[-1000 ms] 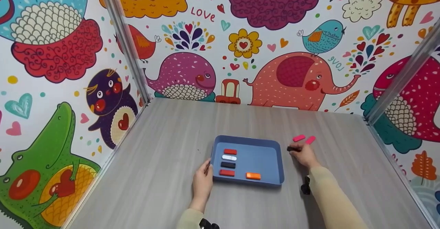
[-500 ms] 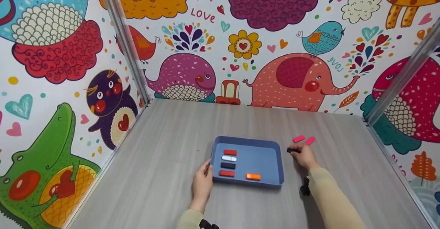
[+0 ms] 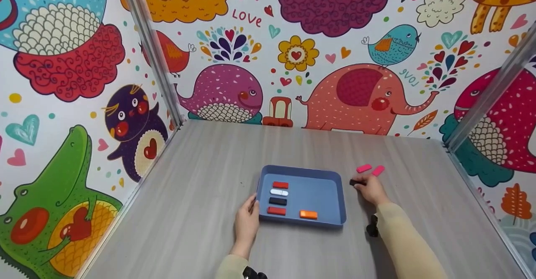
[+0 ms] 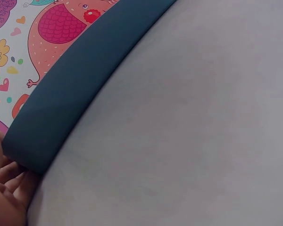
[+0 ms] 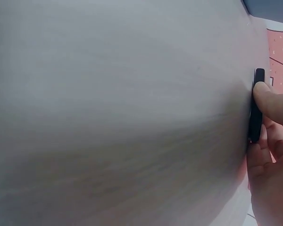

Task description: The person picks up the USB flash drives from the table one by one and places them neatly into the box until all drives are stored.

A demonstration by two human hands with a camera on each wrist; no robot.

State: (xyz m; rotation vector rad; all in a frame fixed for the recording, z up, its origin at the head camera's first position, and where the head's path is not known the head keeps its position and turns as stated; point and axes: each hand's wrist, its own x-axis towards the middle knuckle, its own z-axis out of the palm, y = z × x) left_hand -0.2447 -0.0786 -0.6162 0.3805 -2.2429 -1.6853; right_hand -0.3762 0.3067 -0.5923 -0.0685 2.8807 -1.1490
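The right hand [image 3: 372, 191] pinches a black stick [image 5: 256, 115] at its 10 o'clock, just off the blue tray's [image 3: 320, 192] 3 o'clock side. Two pink sticks [image 3: 364, 168] lie at that hand's 12 o'clock. The left hand [image 3: 247, 222] grips the tray's 8 o'clock edge.

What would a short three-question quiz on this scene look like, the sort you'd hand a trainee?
1. Count: how many small items lie inside the blue tray?
2. True or false: the left hand is holding the orange item.
3. Multiple choice: what colour is the piece that the right hand pinches?
a) white
b) black
c) pink

Key:
1. Five.
2. False; it is at the blue tray's left edge.
3. b
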